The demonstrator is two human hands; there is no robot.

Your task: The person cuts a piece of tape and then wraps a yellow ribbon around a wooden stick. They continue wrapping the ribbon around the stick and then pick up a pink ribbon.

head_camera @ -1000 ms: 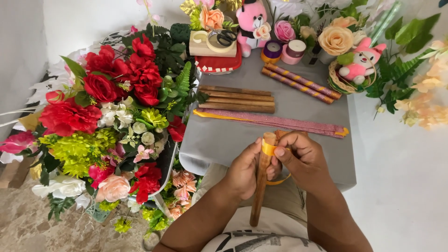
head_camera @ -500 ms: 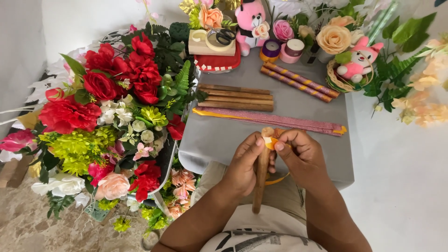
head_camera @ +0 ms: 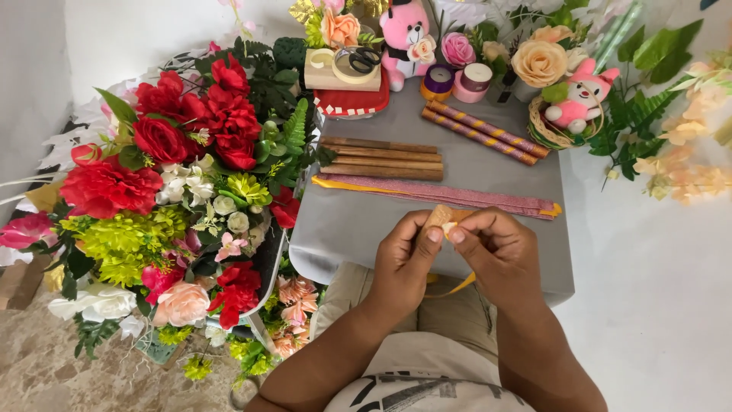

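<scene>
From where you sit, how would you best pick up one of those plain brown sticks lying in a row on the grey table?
Take the nearest plain brown stick around its middle, coming straight down from above. It lies flat and crosswise on the grey table, long and thin, so fingers pinching across its width should hold it level. Its neighbours lie tight behind it, so the near side, facing the pink glitter strip, probably gives more room.

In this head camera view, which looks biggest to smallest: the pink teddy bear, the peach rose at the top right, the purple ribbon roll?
1. Pink teddy bear
2. Peach rose
3. Purple ribbon roll
All three sit at the table's far edge, so nearness hardly skews this.
</scene>
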